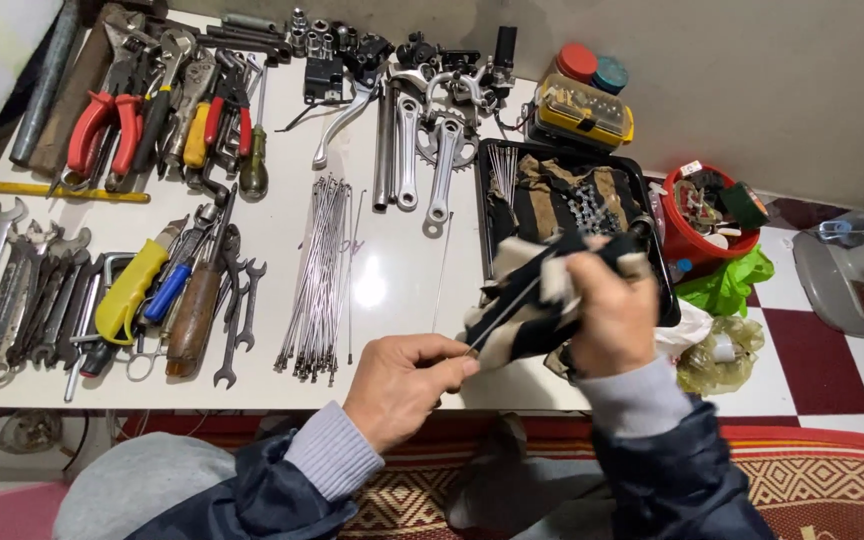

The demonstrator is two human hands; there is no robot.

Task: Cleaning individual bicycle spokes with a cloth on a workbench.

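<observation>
My left hand (407, 385) pinches one end of a thin metal spoke (497, 325) near the front edge of the white board (392, 270). My right hand (607, 310) grips a dark and cream striped rag (522, 320) wrapped around the spoke's other part. Both hands hover above the board's front right area, beside a black tray (652, 215). A bundle of bare spokes (320, 285) lies left of my left hand, and one single spoke (442, 270) lies just beyond it.
Wrenches (12, 300), pliers (107, 125), screwdrivers and a yellow-handled tool (132, 285) fill the left side. Crank arms (422, 150) and brake parts lie at the back. The tray holds a chain (587, 205) on cloth. A red bucket (697, 235), green bag and yellow case (582, 110) stand right.
</observation>
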